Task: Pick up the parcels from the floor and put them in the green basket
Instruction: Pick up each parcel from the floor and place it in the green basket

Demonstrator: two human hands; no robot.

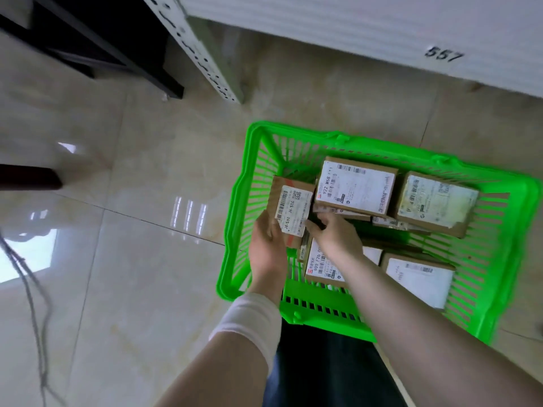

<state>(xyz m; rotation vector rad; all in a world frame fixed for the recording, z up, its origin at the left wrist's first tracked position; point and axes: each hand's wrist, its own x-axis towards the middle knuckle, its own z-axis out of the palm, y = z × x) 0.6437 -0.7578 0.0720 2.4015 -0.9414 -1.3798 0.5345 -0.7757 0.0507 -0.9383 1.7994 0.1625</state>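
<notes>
A white cloth band (245,321) circles the left hand (268,245)'s wrist; the trousers (323,371) are dark

Bare floor (132,274) lies open across left and centre, with a cable (32,289) at lower left and a shelf post (205,60) at top, while the green basket (233,207) at right is crowded with boxes (355,186), one box (291,212) held at its left side.

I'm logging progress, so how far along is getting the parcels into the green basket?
Done: several parcels, among them the 922 M58 box, lie in the green basket. In hand: the left hand and right hand hold a small labelled box at the basket's left end, not yet released. Left: the visible floor shows no further parcels; beyond the frame cannot be told.
</notes>
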